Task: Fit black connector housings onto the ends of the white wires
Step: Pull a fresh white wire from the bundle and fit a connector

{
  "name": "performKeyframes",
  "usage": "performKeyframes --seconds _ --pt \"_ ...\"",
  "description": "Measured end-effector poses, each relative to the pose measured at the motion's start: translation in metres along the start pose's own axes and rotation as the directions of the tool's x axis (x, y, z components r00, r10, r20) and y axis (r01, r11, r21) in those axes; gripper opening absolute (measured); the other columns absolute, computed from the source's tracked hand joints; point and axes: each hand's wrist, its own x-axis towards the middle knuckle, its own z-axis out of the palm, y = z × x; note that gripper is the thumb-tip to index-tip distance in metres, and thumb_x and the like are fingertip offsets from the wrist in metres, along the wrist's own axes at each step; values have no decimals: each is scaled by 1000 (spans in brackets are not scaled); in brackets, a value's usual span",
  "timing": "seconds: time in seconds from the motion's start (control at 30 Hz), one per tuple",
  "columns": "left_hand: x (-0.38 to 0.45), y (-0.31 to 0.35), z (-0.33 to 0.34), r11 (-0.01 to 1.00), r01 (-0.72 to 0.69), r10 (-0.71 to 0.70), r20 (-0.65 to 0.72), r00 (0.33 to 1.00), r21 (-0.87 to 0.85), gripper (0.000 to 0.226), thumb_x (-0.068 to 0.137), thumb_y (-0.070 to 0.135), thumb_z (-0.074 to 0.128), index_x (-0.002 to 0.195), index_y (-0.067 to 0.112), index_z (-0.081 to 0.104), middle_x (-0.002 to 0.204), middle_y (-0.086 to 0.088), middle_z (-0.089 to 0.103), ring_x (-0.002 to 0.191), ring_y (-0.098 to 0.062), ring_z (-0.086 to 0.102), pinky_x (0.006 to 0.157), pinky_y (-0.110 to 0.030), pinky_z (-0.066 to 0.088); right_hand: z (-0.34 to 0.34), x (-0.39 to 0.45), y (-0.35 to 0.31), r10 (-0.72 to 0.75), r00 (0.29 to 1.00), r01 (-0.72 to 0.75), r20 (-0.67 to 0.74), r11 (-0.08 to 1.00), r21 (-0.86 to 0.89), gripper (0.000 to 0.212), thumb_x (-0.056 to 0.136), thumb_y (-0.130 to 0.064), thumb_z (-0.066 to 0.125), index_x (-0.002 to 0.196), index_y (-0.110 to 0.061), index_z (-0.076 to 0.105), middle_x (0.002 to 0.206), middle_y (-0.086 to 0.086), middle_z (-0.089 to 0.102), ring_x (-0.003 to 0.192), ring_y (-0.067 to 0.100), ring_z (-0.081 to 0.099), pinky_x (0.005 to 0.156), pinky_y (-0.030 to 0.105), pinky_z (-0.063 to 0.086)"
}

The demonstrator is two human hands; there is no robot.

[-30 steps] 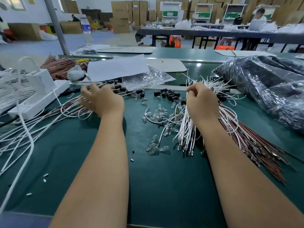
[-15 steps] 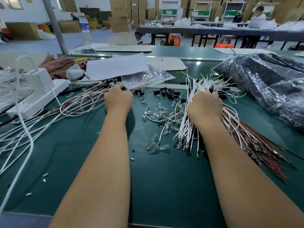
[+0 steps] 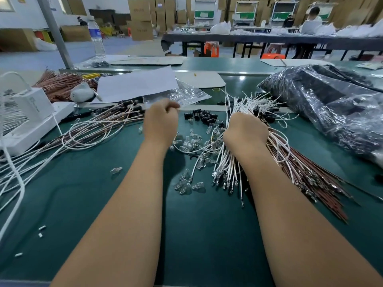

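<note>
White wires (image 3: 240, 121) gripped as a bundle in the right hand (image 3: 245, 132) at mid-bench.

Terminal ends of the bundle fan toward the near edge. The left hand (image 3: 160, 121) is curled just left of the loose black connector housings (image 3: 202, 116); whether it holds anything cannot be told. Clear glass bulbs (image 3: 187, 185) lie scattered between the forearms. A plastic-wrapped black bag (image 3: 331, 108) occupies the far right corner.

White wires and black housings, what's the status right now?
Right hand grips white wire bundle. Left hand curled, contents hidden. Black housings loose between hands.
</note>
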Motion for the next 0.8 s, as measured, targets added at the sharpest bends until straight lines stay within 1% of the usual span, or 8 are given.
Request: performKeyframes --seconds 0.07,0.17,0.23,0.3,0.4,0.6,0.7,0.8 --pt "-6 6 10 997 -59 51 167 985 44 29 89 2 45 96 16 69 83 -5 70 49 -9 46 51 -23 43 1 2 1 10 1000 -10 -3 1000 8 29 79 0 54 63 -16 37 62 2 41 67 26 46 53 25 28" --pt "-10 12 18 988 -88 34 373 927 128 29 90 9 46 90 28 68 85 -2 71 72 -16 64 84 -40 52 3 3 3 32 999 -32 -11 998 57 22 83 -7 57 68 -11 41 70 3 48 64 23 44 52 25 29" --pt "-12 13 18 974 -105 10 422 907 203 29 89 13 47 89 32 67 87 2 71 80 -17 64 93 -43 48 3 4 3 48 999 -48 1 996 69 24 87 -19 62 74 -13 42 82 5 51 72 24 45 57 28 32" --pt "-14 14 19 991 -46 -15 432 902 129 27 89 13 48 88 30 68 87 -1 71 69 -17 60 83 -35 51 1 4 3 50 999 -51 17 997 59 29 86 -18 63 68 -13 41 78 3 51 66 22 45 52 27 29" --pt "-18 19 22 1000 26 -25 451 892 5 26 89 10 49 92 24 71 79 -4 69 55 -12 47 63 -26 44 0 3 1 54 998 -56 27 996 67 28 80 -7 59 64 -17 38 67 2 44 55 17 38 48 23 23" --pt "-20 25 27 998 1 26 454 891 -60 26 89 8 50 95 21 72 68 4 61 44 2 42 55 -22 37 0 2 4 77 997 -74 -19 987 139 30 81 -12 58 63 -18 34 64 -1 39 54 17 34 47 24 20" --pt "-18 24 27 992 -55 93 350 932 -118 39 90 -2 44 114 18 67 96 -4 66 72 -3 53 70 -24 44 1 2 5 109 990 -86 -91 971 224 27 85 -12 53 64 -14 35 66 0 42 58 19 40 49 25 24" --pt "-16 25 23 977 -141 171 194 966 -159 70 86 -13 30 137 30 49 126 -4 54 108 -13 52 90 -26 46 -2 0 3 58 977 -1 -206 964 266 9 87 -12 48 78 -13 44 80 4 50 76 24 47 58 29 34"
